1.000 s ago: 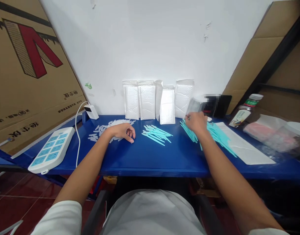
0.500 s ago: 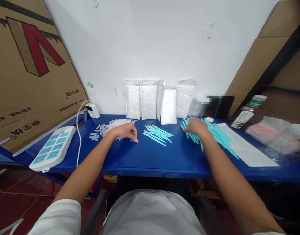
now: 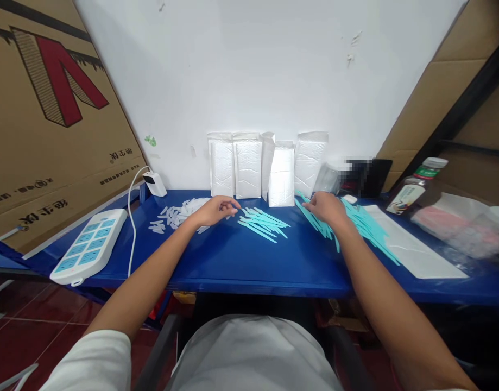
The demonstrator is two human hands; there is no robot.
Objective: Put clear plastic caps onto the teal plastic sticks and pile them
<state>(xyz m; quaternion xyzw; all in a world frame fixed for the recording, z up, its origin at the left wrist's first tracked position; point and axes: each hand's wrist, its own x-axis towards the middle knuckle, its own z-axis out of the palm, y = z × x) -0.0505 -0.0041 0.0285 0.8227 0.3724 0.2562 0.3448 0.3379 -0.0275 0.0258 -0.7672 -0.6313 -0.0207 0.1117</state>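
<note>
At centre-right, overlap may make the right hand (image 3: pixel 329 208), pinch unclear from here, drag extra turquoise sticks (image 3: pixel 365 224); the left hand (image 3: pixel 215 210) has fingers parted.

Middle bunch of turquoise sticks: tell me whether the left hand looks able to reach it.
Probably yes. The left hand is close beside the middle bunch of turquoise sticks, nothing visible blocks the way, and the right hand is at the larger pile.
</note>
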